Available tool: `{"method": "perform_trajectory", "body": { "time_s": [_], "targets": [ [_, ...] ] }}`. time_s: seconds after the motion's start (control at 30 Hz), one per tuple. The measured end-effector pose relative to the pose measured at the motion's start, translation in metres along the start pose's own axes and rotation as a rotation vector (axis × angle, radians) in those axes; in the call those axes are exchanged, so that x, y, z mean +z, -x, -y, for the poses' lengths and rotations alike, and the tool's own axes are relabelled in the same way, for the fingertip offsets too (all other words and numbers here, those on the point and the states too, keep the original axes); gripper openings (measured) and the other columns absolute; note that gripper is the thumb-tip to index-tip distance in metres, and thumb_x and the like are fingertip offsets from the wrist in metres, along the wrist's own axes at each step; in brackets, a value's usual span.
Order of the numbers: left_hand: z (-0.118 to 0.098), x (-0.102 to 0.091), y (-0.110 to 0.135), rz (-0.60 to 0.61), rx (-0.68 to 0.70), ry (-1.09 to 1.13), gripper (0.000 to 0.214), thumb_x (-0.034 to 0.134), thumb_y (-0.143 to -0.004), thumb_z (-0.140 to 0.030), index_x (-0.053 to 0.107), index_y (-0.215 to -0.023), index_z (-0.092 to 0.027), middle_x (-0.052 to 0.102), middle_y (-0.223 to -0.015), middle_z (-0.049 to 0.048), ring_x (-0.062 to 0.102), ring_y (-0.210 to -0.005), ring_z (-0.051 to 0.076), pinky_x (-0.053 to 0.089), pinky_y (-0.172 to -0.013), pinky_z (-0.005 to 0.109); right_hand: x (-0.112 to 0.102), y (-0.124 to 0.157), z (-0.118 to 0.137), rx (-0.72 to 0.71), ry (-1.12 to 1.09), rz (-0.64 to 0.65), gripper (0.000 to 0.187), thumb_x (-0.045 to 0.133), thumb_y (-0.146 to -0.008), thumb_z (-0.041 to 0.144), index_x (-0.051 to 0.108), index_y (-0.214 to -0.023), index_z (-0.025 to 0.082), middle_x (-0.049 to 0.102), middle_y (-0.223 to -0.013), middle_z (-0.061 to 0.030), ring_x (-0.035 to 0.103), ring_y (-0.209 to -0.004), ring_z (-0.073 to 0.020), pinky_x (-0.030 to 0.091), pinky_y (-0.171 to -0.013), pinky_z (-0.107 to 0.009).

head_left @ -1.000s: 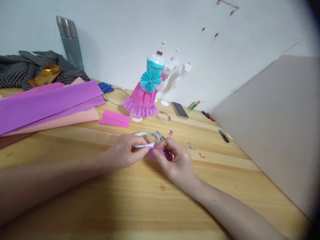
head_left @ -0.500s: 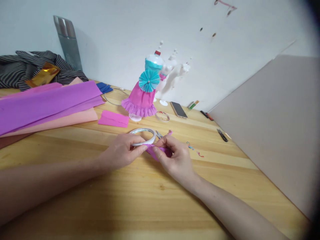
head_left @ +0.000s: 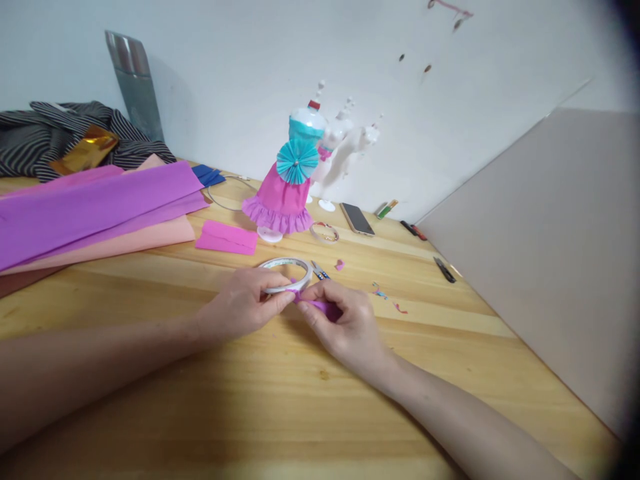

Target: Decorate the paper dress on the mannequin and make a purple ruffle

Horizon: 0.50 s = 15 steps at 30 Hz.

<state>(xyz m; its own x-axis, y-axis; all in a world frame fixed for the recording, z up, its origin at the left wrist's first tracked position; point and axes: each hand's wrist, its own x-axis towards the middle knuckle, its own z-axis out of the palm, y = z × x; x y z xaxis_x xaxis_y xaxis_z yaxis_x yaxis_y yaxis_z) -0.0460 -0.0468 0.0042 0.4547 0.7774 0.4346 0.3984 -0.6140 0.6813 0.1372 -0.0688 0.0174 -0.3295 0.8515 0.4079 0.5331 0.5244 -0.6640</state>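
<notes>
My left hand [head_left: 240,303] is closed on a roll of white tape [head_left: 303,285], its thumb and fingers pinching the near rim together with the end of a purple crepe paper strip [head_left: 326,307]. Fingertips of my right hand [head_left: 345,320] pinch the same strip close to the left thumb, bunching it against the tape's edge. Part of the strip is hidden inside the right palm. Just beyond the roll lie small thread snips [head_left: 319,270], with a pink paper scrap [head_left: 340,265] to their right.
A small dress form [head_left: 293,190] in a pink skirt and turquoise top stands behind, before white forms. Crepe sheets [head_left: 100,207] and a folded pink piece [head_left: 227,238] lie left. A phone [head_left: 357,219], coloured scraps [head_left: 381,293] and a black cutter [head_left: 445,270] are to the right.
My right hand has shifted slightly left towards my left thumb, gathering the purple strip tighter. More of the snips and the pink scrap now shows. My left hand and the tape stay in place.
</notes>
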Motion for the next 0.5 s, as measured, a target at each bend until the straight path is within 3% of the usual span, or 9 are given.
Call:
{"method": "perform_trajectory", "body": {
  "time_s": [0.2, 0.5],
  "targets": [
    [-0.0015, 0.0007, -0.0002, -0.001, 0.043, 0.011, 0.023, 0.049, -0.086, -0.017, 0.056, -0.063, -0.015, 0.046, -0.057, -0.0037, 0.042, -0.058, 0.009, 0.03, -0.057, 0.022, 0.001, 0.0001, 0.0029, -0.044, -0.027, 0.011, 0.014, 0.057, -0.082, 0.02, 0.061, -0.069, 0.016, 0.055, -0.056, 0.0022, 0.041, -0.047, -0.0073, 0.032, -0.045, -0.02],
    [-0.0013, 0.0007, 0.0, 0.007, 0.029, 0.029, 0.024, 0.049, -0.087, -0.02, 0.056, -0.065, -0.015, 0.048, -0.058, -0.0031, 0.042, -0.058, 0.01, 0.031, -0.057, 0.022, 0.0009, -0.0019, -0.001, 0.045, -0.05, -0.036, 0.016, 0.059, -0.081, 0.025, 0.056, -0.066, 0.018, 0.047, -0.053, 0.005, 0.033, -0.045, -0.0069, 0.029, -0.043, -0.021]
  ]
}}
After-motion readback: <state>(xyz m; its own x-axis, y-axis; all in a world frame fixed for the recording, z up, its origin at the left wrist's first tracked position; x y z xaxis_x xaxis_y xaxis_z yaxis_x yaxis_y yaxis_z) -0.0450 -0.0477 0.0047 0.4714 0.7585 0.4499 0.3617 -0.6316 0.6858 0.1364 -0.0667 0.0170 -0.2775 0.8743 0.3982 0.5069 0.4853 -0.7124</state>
